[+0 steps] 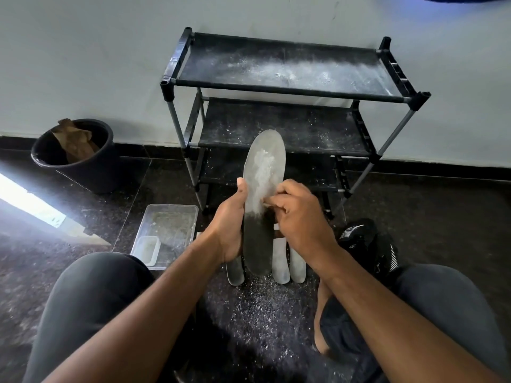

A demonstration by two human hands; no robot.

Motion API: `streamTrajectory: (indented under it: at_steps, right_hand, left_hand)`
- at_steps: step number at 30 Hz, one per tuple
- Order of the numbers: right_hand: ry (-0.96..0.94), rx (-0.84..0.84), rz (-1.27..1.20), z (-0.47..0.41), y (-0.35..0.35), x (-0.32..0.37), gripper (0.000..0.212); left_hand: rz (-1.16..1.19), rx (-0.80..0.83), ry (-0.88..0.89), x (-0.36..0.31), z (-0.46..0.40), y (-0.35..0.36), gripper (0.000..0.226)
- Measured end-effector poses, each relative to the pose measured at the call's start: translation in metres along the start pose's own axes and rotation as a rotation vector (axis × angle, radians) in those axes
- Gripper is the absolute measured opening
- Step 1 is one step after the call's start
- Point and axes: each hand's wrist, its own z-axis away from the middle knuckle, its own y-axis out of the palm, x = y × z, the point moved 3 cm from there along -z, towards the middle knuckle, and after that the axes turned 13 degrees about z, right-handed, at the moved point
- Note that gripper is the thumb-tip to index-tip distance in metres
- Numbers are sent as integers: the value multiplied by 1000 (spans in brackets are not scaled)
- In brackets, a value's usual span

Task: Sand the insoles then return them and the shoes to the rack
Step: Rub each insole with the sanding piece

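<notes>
Both hands (231, 217) (300, 214) on upright insole (262, 172), perhaps with sandpaper (266, 202).

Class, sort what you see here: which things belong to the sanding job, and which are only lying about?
Belong to the job:
- insole, held by the left hand
- sandpaper scrap, pinched by the right hand
- floor insoles
- black shoe
- shoe rack

Lying about:
- black bucket holding brown paper
- clear plastic tray

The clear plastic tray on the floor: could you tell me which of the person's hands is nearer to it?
Left. The left hand grips the insole just right of the clear plastic tray; the right hand is on the insole's far side.
</notes>
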Motion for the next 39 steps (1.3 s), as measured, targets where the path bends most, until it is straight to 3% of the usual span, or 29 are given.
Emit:
streamTrajectory:
  at_steps: [5, 12, 18, 24, 30, 35, 39]
  right_hand:
    - [-78, 131, -191, 14, 8, 24, 18]
    - [9, -1, -69, -2, 2, 3, 10]
    - [-124, 128, -164, 16, 7, 27, 18]
    - [33, -34, -33, -3, 7, -1, 14]
    - [-89, 55, -204, 16, 13, 32, 12]
    - [89, -67, -188, 1, 8, 3, 9]
    - [78, -32, -250, 12, 12, 17, 7]
  left_hand:
    - [-12, -56, -1, -5, 0, -9, 87]
    - [-40, -108, 61, -5, -2, -8, 73]
    - [-14, -41, -1, -3, 3, -5, 81]
    - [-65, -11, -17, 8, 5, 3, 68]
    - [-120, -16, -32, 0, 1, -5, 94]
    - [-119, 44, -42, 10, 0, 2, 81]
    - [-140, 26, -18, 1, -5, -6, 99]
